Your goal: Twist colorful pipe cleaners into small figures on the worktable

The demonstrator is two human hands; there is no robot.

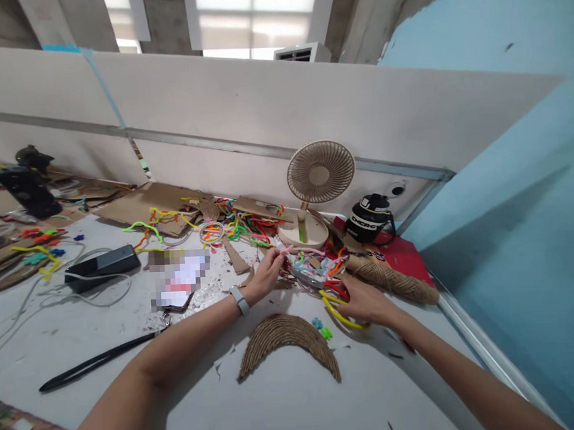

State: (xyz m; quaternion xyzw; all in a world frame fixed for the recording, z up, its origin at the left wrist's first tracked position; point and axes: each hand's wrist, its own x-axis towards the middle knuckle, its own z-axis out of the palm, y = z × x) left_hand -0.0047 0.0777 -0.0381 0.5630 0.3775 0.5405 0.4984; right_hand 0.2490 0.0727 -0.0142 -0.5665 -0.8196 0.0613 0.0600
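Observation:
My left hand (269, 273), with a grey watch on the wrist, is closed on a thin pink pipe cleaner (307, 250) in the middle of the view. To its right, my right hand (364, 300) grips scissors (336, 289) with red and yellow handles. The scissor blades point left, towards my left fingers. Nearer to me lies a crescent (287, 332) covered with brown twine. A blue flower piece (317, 323) and a green one (326, 333) rest just above its right arm.
Behind my hands stand a small fan (320, 172) and a black jar (369, 219). A twine roll (394, 280) lies at the right, before the blue wall. Colourful pipe cleaners (249, 229) and cardboard (148, 205) are heaped behind. Leftward are a phone (183, 283), black strap (103, 359) and black box (102, 267).

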